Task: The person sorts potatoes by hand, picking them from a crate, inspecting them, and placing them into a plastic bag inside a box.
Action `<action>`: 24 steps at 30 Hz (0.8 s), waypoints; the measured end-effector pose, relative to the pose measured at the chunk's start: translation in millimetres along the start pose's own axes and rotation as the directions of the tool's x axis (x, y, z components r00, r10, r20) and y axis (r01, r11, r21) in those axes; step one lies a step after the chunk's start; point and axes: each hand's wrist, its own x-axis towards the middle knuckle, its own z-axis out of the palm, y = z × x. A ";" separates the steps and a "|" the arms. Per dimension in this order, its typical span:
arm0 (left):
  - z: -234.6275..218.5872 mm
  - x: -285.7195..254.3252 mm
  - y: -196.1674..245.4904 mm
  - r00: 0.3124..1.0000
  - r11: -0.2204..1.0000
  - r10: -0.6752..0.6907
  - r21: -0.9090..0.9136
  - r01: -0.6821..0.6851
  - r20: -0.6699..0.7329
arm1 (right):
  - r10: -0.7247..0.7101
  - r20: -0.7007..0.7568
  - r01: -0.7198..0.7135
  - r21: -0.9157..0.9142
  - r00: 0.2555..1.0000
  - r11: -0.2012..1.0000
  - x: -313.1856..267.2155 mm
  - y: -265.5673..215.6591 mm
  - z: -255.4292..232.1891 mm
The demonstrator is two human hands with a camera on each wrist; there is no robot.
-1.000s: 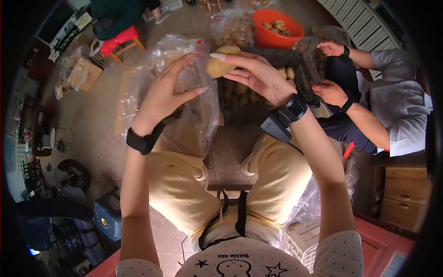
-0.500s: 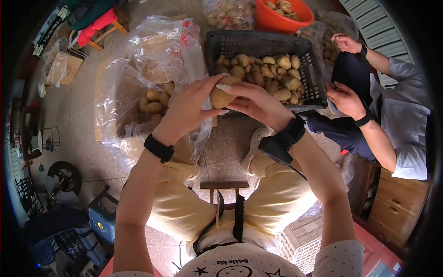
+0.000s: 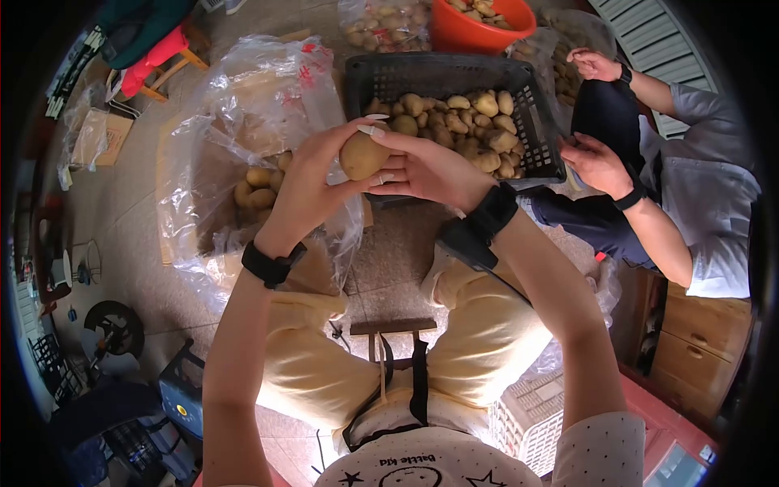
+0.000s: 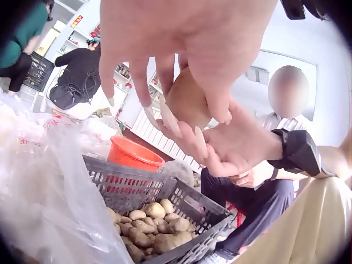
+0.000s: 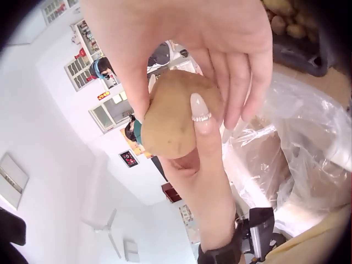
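Note:
One large tan potato (image 3: 363,156) is held between both hands in front of the body. The left hand (image 3: 312,180) curls round it from the left, its thumb lying on the potato (image 5: 177,113) in the right wrist view. From the other side the right hand (image 3: 442,169) grips it, thumb on top and fingers below. In the left wrist view the potato (image 4: 188,100) is partly hidden by the left hand (image 4: 181,33), with the right hand (image 4: 236,140) beneath.
A black crate (image 3: 531,89) of smaller potatoes stands ahead. Left of it, a plastic-lined box (image 3: 187,183) holds several larger potatoes (image 3: 258,191). Behind the crate is an orange tub (image 3: 479,36). A seated person's hands (image 3: 602,166) are at the crate's right side.
The left hand, apart from the potato at first, has come in and taken hold of it together with the right hand. The potato has come nearer the body.

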 end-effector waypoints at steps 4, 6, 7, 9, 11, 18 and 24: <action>3.2 -0.1 3.6 0.989 0.982 -0.118 -0.156 0.104 -0.086 | 0.040 -0.084 -0.067 -0.337 0.996 0.939 -8.3 -27.8 -3.6; 0.6 1.3 6.6 0.985 0.972 -0.136 -0.205 0.112 -0.105 | -0.063 -0.159 -0.066 -0.696 0.985 0.715 -11.3 -52.8 -18.7; -0.7 1.6 8.0 0.980 0.959 -0.160 -0.252 0.127 -0.118 | -0.114 -0.191 -0.074 -0.763 0.975 0.643 -17.0 -70.3 -21.0; -4.0 1.2 5.5 0.980 0.961 -0.164 -0.242 0.133 -0.114 | -0.279 -0.159 -0.018 -0.894 0.947 0.448 -10.6 -94.6 -52.8; -7.2 -0.4 5.8 0.981 0.965 -0.163 -0.225 0.135 -0.108 | -0.427 -0.006 0.116 -0.959 0.904 0.260 -3.8 -119.2 -56.4; -10.6 -10.5 11.3 0.969 0.967 -0.231 -0.127 0.220 -0.085 | -0.691 0.059 0.341 -0.898 0.720 0.278 6.2 -54.5 -15.7; -12.8 -22.4 0.2 0.935 0.927 -0.345 -0.188 0.325 -0.084 | -0.704 -0.046 0.414 -0.781 0.709 0.468 14.6 -2.9 -17.8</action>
